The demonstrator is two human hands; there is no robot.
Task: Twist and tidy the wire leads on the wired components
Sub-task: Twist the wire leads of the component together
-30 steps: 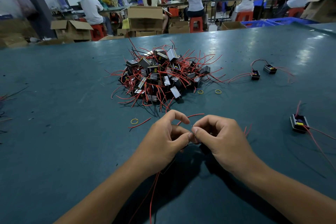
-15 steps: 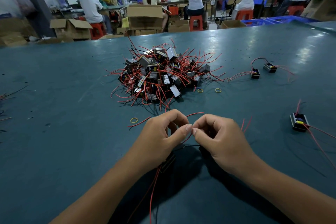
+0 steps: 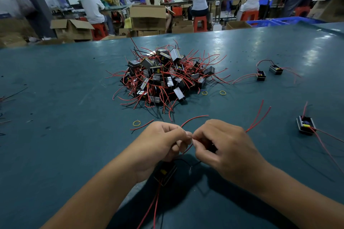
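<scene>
My left hand (image 3: 163, 141) and my right hand (image 3: 223, 145) meet fingertip to fingertip over the teal table (image 3: 55, 117), both pinching thin red wire leads (image 3: 193, 118). A small black component (image 3: 165, 173) with a yellow mark hangs under my left hand, and red leads trail down from it toward me. Two more red leads (image 3: 258, 117) stick out to the right from behind my right hand. A big pile of black components with tangled red wires (image 3: 163, 78) lies just beyond my hands.
Single components lie at the right (image 3: 306, 125) and further back (image 3: 261, 76), (image 3: 276, 69). Yellow rubber bands (image 3: 136, 123), (image 3: 222, 92) lie on the table. Beyond the far edge are cardboard boxes (image 3: 148, 17) and seated workers.
My hands have shifted slightly and the component now shows below my left hand. Two red leads now stick out to the right of my right hand.
</scene>
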